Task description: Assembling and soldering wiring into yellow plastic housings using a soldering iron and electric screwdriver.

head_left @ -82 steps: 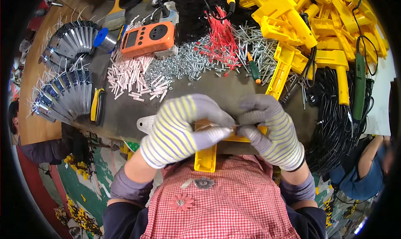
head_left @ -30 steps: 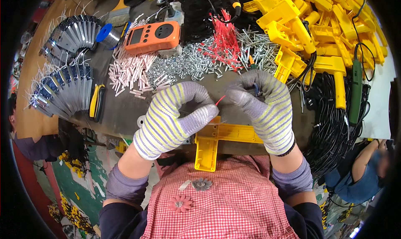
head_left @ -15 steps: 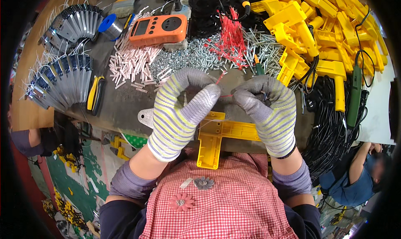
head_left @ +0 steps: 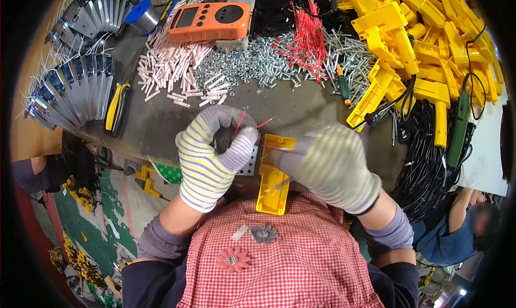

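My left hand (head_left: 216, 158), in a striped grey-and-yellow glove, is closed with thumb and forefinger pinching a thin red wire (head_left: 264, 123), whose two ends stick up above the fingers. To its right, my right hand (head_left: 334, 168) in a matching glove is smeared by motion, its fingertips over an open yellow plastic shell (head_left: 273, 192). Whether those fingers hold anything cannot be made out. The shell lies at the table's near edge against my checked apron. Beside it a grey metal plate with holes (head_left: 248, 167) shows partly under my left hand.
Pink tubes (head_left: 174, 74), small screws and nuts (head_left: 242, 63), and red wires (head_left: 309, 41) lie along the back, near an orange meter (head_left: 209, 22). Pliers (head_left: 118, 109) and metal blades (head_left: 75, 90) lie left; yellow shells (head_left: 430, 50), a screwdriver (head_left: 343, 85) and black cables (head_left: 419, 163) right.
The hands have drawn apart from the red wire, which now stays in the left hand only. My right hand has moved down over the yellow shell.
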A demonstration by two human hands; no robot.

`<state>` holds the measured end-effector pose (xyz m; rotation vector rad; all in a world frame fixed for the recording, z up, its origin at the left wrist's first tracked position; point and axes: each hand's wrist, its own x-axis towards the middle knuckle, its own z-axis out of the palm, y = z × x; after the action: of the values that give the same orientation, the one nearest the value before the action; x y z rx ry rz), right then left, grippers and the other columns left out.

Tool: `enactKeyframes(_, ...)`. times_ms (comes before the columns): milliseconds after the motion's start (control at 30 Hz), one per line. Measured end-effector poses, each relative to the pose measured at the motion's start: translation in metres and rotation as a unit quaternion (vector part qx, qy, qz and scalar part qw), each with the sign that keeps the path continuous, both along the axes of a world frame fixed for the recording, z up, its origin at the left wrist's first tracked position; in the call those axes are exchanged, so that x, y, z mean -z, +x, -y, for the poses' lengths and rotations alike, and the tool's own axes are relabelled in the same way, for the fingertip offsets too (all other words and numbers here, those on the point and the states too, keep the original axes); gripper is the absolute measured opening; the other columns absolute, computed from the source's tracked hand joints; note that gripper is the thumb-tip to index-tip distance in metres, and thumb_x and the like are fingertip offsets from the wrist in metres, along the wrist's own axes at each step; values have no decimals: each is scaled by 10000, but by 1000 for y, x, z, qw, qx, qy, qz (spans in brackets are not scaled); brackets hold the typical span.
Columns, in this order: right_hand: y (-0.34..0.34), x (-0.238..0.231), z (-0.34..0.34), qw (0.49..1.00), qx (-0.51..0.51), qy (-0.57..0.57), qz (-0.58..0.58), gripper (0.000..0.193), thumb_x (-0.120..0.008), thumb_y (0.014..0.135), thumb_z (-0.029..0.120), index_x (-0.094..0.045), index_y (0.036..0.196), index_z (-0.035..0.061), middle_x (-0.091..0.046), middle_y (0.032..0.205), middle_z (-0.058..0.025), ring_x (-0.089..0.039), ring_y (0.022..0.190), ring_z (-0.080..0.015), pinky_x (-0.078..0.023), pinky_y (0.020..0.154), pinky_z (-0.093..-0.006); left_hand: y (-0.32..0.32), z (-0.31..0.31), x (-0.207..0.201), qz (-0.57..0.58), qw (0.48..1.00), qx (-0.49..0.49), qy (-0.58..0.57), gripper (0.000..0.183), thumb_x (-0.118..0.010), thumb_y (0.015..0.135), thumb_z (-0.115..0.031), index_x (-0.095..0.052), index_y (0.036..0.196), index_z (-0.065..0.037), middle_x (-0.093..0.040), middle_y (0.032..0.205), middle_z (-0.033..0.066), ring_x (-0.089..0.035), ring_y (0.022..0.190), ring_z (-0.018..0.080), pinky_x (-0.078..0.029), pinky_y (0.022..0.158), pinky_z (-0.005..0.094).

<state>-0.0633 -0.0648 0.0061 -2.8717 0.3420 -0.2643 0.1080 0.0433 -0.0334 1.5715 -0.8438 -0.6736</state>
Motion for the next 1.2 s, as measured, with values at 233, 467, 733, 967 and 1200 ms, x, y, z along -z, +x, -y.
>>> enactKeyframes(233, 18, 8, -11, 992, -44, -119, 15, 124, -617, 740, 231, -575, 704, 120, -533, 629, -32, -577, 563, -222, -438, 502, -382, 0, 2, 10, 63, 997, 13, -30, 141, -768, 774, -106, -669, 867, -69, -597, 728, -8, -536, 618, 78, -445, 560, 238)
enactKeyframes(467, -14, -6, 12, 996, 25, 84, -25, 130, -695, 754, 191, -643, 787, 76, -611, 665, -81, -639, 645, -276, -493, 575, -381, 6, 1, -1, 146, 986, 72, -19, 112, -728, 776, -53, -668, 870, -52, -641, 792, 16, -562, 678, 66, -451, 622, 235)
enactKeyframes(733, -25, 0, 19, 894, 163, 417, 10, 298, -813, 781, 251, -711, 952, 30, -687, 787, -99, -668, 721, -218, -511, 661, -304, -15, -4, -11, 325, 936, 103, -90, 195, -778, 621, -76, -680, 785, -114, -558, 866, 82, -567, 810, 265, -455, 716, 379)
enactKeyframes(967, -31, 1, 22, 872, 145, 467, 26, 274, -788, 822, 226, -705, 969, 10, -689, 840, -91, -658, 756, -163, -507, 687, -288, -19, -4, -3, 335, 933, 104, -84, 204, -791, 606, -122, -680, 777, -127, -557, 859, 68, -558, 805, 271, -435, 766, 414)
enactKeyframes(1200, -26, -3, 20, 896, 154, 415, 16, 206, -744, 858, 179, -707, 958, 3, -684, 809, -88, -651, 719, -148, -507, 662, -281, -22, -2, -2, 343, 929, 104, -92, 227, -809, 610, -156, -684, 799, -145, -561, 854, 55, -564, 819, 265, -429, 797, 425)
